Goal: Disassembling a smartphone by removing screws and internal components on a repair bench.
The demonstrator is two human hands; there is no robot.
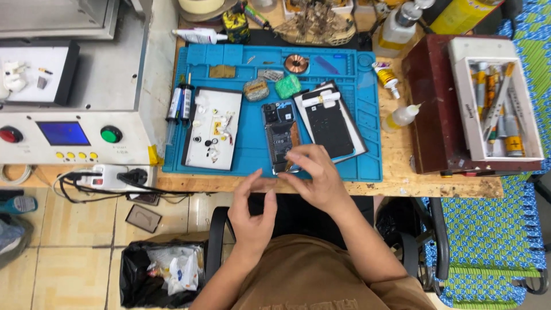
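While the opened phone [280, 136] lies on the blue mat [367, 115], long axis running away from the person, right hand [318, 178] pinches its near end and left hand [252, 215] hovers loosely open, empty, just short of it.

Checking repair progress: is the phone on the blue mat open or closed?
Open: the phone lies back-off, its boards and parts exposed.
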